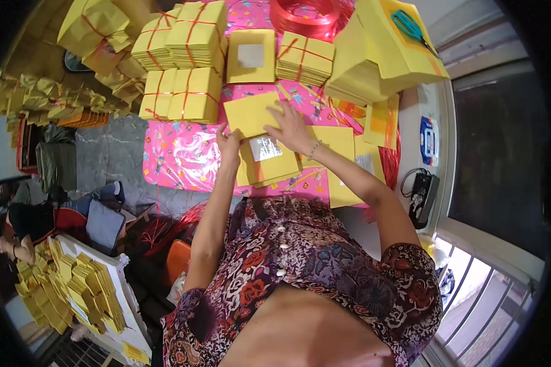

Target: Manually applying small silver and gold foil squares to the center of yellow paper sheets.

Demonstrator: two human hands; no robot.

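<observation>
Working at a pink patterned counter [180,150] — both hands on one yellow paper packet [246,115], mid-counter. L hand [228,145]: fingers narrow at packet's lower-L corner; can't tell if pinched tight. R hand [291,128]: fingers spread, resting on packet's R end; bracelet [314,149] at wrist. Just below, nearer body: small pile [283,167] of same kind, pale panel [265,148] on top one. Loose flat packets [340,144] to R. Far side — red-tied bundles [193,95], red coil [304,18], teal-handled scissors [407,25] atop tall yellow stack [355,70], upper R.
</observation>
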